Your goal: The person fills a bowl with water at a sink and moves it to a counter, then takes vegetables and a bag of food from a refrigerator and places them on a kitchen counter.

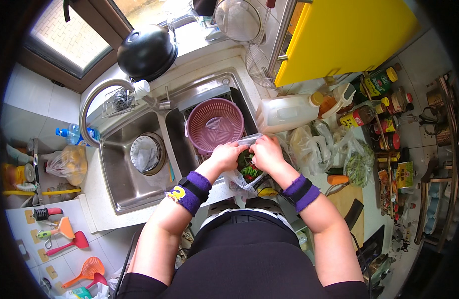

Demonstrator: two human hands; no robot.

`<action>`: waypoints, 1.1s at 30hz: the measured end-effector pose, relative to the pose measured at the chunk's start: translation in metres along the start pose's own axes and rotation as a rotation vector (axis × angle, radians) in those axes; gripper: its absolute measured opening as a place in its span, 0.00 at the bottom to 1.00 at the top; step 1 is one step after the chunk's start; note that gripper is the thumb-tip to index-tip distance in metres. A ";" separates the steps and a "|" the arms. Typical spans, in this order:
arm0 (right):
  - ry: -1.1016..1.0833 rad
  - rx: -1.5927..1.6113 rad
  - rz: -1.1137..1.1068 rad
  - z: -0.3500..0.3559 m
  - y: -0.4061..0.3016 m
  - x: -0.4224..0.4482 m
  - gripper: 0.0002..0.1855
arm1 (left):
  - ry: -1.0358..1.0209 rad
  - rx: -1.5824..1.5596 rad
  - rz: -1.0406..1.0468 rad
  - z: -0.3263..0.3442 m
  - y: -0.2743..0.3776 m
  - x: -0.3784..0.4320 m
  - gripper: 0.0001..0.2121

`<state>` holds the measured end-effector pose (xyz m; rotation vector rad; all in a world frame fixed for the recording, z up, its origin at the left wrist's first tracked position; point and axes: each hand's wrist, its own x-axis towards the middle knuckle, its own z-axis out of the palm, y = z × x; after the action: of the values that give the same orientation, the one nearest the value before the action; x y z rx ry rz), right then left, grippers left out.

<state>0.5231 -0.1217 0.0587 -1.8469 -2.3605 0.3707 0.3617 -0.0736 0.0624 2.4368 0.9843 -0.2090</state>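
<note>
My left hand (226, 155) and my right hand (267, 152) pinch the mouth of a clear plastic bag (234, 178) from both sides. Green vegetables (250, 172), with some red among them, show inside between my wrists; their exact kind is hard to tell. The bag is at the counter's front edge, just in front of my body. Beyond my left hand, a purple-pink plastic colander (215, 123) sits in the right sink basin, with nothing visible in it but its slotted bottom.
The left basin (121, 187) holds stacked round dishes (148, 153). A curved faucet (88, 108) arches over it. On the right stand a whitish plastic jug (287, 112), bagged greens (358, 164), a carrot (338, 179) and a cutting board (351, 205). A yellow cabinet door (345, 41) hangs open above.
</note>
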 end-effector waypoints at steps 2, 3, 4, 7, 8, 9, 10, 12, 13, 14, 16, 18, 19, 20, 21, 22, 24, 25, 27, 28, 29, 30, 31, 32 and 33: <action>0.055 0.022 -0.007 -0.004 0.001 -0.006 0.06 | -0.035 -0.024 -0.001 0.000 0.000 0.004 0.25; 0.085 0.022 -0.015 -0.005 0.003 -0.009 0.05 | -0.039 0.006 0.007 0.001 0.000 0.007 0.24; 0.115 0.023 -0.024 -0.005 0.004 -0.011 0.05 | -0.042 0.021 0.012 0.002 0.001 0.009 0.23; 0.110 0.034 0.009 -0.008 0.008 -0.017 0.06 | -0.033 0.112 0.052 0.002 0.003 0.013 0.22; 0.129 0.072 0.017 -0.010 0.009 -0.020 0.06 | -0.029 0.137 0.064 0.004 0.003 0.015 0.22; 0.139 0.092 0.022 -0.013 0.009 -0.023 0.07 | 0.031 0.197 0.163 0.006 0.001 0.018 0.22; 0.149 0.111 0.026 -0.015 0.009 -0.025 0.08 | 0.060 0.227 0.213 0.009 0.000 0.020 0.22; 0.138 0.153 0.066 -0.020 0.010 -0.029 0.08 | 0.020 0.256 0.257 0.013 0.000 0.023 0.22; 0.134 0.168 0.081 -0.023 0.011 -0.031 0.08 | -0.005 0.251 0.250 0.014 0.001 0.024 0.23; 0.125 0.195 0.095 -0.026 0.010 -0.032 0.08 | -0.030 0.246 0.242 0.014 0.002 0.024 0.23; 0.118 0.221 0.113 -0.028 0.011 -0.035 0.08 | -0.080 0.225 0.201 0.015 0.005 0.026 0.24; 0.114 0.233 0.119 -0.027 0.010 -0.037 0.08 | -0.106 0.210 0.167 0.015 0.005 0.028 0.25; 0.113 0.237 0.121 -0.027 0.009 -0.037 0.09 | -0.150 0.193 0.132 0.015 0.003 0.030 0.25; 0.141 0.224 0.091 -0.024 0.008 -0.037 0.09 | -0.172 0.186 0.114 0.015 0.002 0.031 0.26; 0.145 0.223 0.086 -0.023 0.008 -0.037 0.09 | -0.196 0.180 0.099 0.012 0.002 0.032 0.26; 0.148 0.221 0.081 -0.022 0.007 -0.037 0.09 | -0.226 0.183 0.112 0.009 0.003 0.033 0.26; 0.149 0.232 0.083 -0.021 0.008 -0.037 0.09 | -0.257 0.191 0.128 0.003 0.003 0.033 0.27; 0.150 0.240 0.089 -0.022 0.009 -0.037 0.09 | -0.278 0.208 0.151 0.001 0.003 0.033 0.26; 0.154 0.279 0.105 -0.023 0.010 -0.039 0.10 | -0.301 0.228 0.178 -0.004 0.005 0.031 0.26; 0.156 0.295 0.112 -0.024 0.011 -0.040 0.10 | -0.269 0.289 0.196 -0.006 0.007 0.029 0.26; 0.159 0.311 0.120 -0.024 0.013 -0.041 0.10 | -0.254 0.320 0.206 -0.007 0.010 0.026 0.26; 0.171 0.321 0.124 -0.025 0.015 -0.043 0.10 | -0.239 0.351 0.216 -0.009 0.014 0.024 0.26; 0.177 0.326 0.128 -0.025 0.017 -0.045 0.10 | -0.209 0.416 0.243 -0.010 0.017 0.022 0.25; 0.183 0.332 0.132 -0.026 0.019 -0.046 0.10 | -0.195 0.449 0.258 -0.010 0.019 0.021 0.25; 0.183 0.325 0.134 -0.026 0.022 -0.048 0.10 | -0.180 0.483 0.273 -0.009 0.023 0.018 0.25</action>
<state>0.5617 -0.1599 0.0811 -1.8017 -1.9325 0.5374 0.3898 -0.0722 0.0734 2.8864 0.5582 -0.6191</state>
